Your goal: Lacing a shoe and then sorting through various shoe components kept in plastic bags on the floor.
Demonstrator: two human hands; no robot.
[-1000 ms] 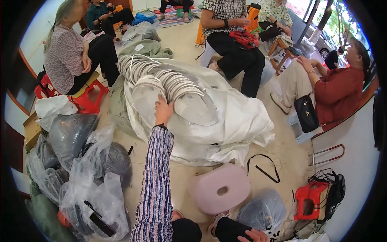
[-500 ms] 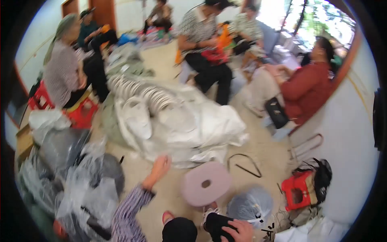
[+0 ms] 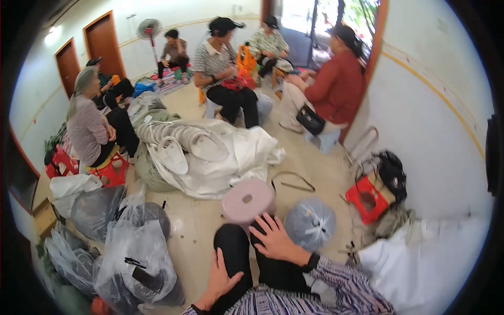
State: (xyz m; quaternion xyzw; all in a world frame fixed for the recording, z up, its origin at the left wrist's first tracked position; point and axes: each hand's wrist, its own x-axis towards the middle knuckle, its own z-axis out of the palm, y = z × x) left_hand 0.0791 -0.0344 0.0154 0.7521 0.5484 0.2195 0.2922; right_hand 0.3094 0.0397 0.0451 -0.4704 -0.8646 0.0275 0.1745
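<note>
Black trousers (image 3: 232, 249), nothing gripped

The left hand (image 3: 223, 281) and right hand (image 3: 275, 241) rest on the legs, fingers apart, clamped on nothing. Just ahead stands the pink plastic stool (image 3: 234, 206), beside 1 clear plastic bag (image 3: 311, 228). Farther off, white-rimmed ovals (image 3: 173, 157) lie on a white sheet (image 3: 228, 174). A knee's nudge could shove the stool; tugging the sheet could slide the ovals.

We look from a head-worn fisheye camera, the left of a pair, tilted down and forward over our knees (image 3: 232, 247). Nearest, toward the lower edge, come our left hand (image 3: 222, 281) and right hand (image 3: 276, 242); white sheeting (image 3: 226, 170) lies farther out, brown doors (image 3: 105, 46) farthest. Walls (image 3: 436, 136) curve near the rim.
</note>
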